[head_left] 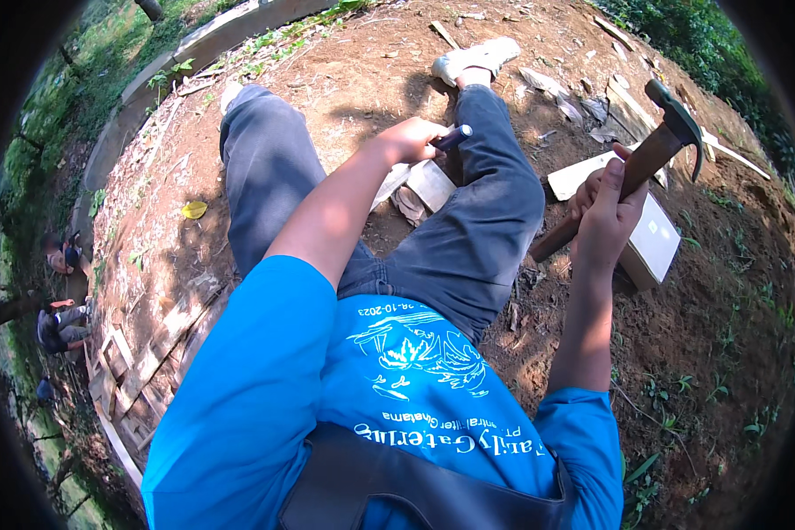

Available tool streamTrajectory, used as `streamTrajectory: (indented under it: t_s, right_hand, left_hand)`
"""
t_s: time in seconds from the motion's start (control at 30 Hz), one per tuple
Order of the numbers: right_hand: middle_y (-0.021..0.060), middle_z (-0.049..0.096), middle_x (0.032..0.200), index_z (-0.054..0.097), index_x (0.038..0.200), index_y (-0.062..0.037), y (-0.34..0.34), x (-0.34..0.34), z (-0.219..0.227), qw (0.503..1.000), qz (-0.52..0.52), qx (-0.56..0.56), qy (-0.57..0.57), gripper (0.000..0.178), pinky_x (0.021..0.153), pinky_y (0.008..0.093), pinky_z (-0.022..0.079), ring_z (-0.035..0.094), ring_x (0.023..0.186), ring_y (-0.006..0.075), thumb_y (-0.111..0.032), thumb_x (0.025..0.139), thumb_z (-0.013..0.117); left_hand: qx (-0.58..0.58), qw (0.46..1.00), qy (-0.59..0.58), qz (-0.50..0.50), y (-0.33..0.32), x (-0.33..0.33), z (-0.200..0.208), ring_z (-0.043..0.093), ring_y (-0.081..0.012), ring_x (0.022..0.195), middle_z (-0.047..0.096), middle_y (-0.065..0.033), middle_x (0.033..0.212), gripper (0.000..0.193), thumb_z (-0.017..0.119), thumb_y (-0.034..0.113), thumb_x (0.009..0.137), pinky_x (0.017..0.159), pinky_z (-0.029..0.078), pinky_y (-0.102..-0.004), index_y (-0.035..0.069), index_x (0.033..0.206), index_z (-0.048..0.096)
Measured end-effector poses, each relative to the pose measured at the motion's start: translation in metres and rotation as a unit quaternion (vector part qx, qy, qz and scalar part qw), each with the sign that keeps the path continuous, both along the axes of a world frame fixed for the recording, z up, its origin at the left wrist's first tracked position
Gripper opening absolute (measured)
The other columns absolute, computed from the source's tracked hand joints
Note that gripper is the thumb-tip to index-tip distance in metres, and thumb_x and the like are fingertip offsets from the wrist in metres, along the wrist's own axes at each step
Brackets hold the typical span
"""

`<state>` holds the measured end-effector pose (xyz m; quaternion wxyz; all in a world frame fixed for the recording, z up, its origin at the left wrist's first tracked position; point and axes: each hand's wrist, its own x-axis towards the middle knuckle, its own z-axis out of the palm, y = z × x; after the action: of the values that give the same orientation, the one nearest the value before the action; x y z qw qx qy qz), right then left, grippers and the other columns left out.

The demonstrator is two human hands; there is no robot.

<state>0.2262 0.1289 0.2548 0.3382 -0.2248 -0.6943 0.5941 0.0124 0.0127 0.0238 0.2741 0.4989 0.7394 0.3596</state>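
Observation:
My left hand (pixel 408 141) reaches out between my legs, closed around a dark cylindrical handle (pixel 453 139) with a shiny rounded end. Any blade or tip on it is hidden. Below that hand, pale flat wood pieces (pixel 430 184) lie between my knees, with a dry brown leaf beside them. On the right, my right hand (pixel 608 212) grips the wooden handle of a claw hammer (pixel 652 159) around its middle. Its dark metal head is raised, up and to the right, and the handle's lower end points toward my thigh. The hammer touches nothing but my hand.
A white box (pixel 655 240) stands on the soil beside my right forearm. Wood scraps (pixel 629 110) and dry leaves lie past my right foot. Wooden strips (pixel 155 362) are piled at the left. A concrete curb (pixel 199 44) runs along the upper left. Other people (pixel 62 329) sit farther left.

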Motion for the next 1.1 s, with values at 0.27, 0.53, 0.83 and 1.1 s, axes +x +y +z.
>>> streamTrajectory:
  t_s: [0.27, 0.53, 0.83, 1.1]
  right_hand:
    - [-0.0068, 0.045, 0.068, 0.059, 0.113, -0.0061, 0.030, 0.019, -0.047, 0.960, 0.056, -0.037, -0.270, 0.022, 0.047, 0.0225, 0.033, 0.040, 0.053, 0.0011, -0.025, 0.101, 0.057]
    - [-0.0057, 0.038, 0.069, 0.050, 0.109, -0.0125, 0.081, 0.097, -0.095, 0.951, -0.200, -0.171, -0.161, 0.021, 0.044, 0.0216, 0.032, 0.035, 0.050, 0.0041, -0.029, 0.101, 0.060]
    - [-0.0062, 0.039, 0.065, 0.053, 0.106, -0.0090, 0.041, 0.094, -0.134, 0.938, -0.154, -0.272, -0.153, 0.022, 0.043, 0.0208, 0.032, 0.036, 0.048, 0.0028, -0.027, 0.099, 0.062]
    - [-0.0057, 0.043, 0.067, 0.056, 0.122, -0.0036, 0.041, 0.073, -0.118, 0.954, -0.037, -0.212, -0.210, 0.031, 0.046, 0.0210, 0.035, 0.039, 0.051, 0.0024, -0.025, 0.100, 0.060]
  left_hand:
    - [-0.016, 1.000, 0.013, -0.021, 0.013, 0.001, 0.004, 0.068, -0.0210, 0.087, 0.072, -0.0108, 0.093, 0.021, 0.069, 0.015, 0.085, 0.080, 0.050, -0.0359, 0.009, 0.105, 0.066]
    - [0.081, 0.973, -0.216, 0.035, 0.047, 0.020, 0.034, 0.049, -0.0079, 0.062, 0.054, 0.0037, 0.063, 0.043, 0.069, 0.047, 0.092, 0.059, 0.041, -0.0274, 0.007, 0.078, 0.061]
    - [0.223, 0.890, -0.326, 0.228, 0.045, -0.007, -0.001, 0.050, -0.0065, 0.052, 0.054, 0.0031, 0.060, 0.036, 0.068, 0.034, 0.095, 0.050, 0.041, -0.0258, 0.006, 0.073, 0.061]
    - [0.294, 0.791, -0.462, 0.272, 0.023, -0.069, -0.069, 0.046, -0.0112, 0.050, 0.050, -0.0004, 0.059, 0.034, 0.050, 0.025, 0.101, 0.044, 0.035, -0.0286, 0.013, 0.070, 0.050]
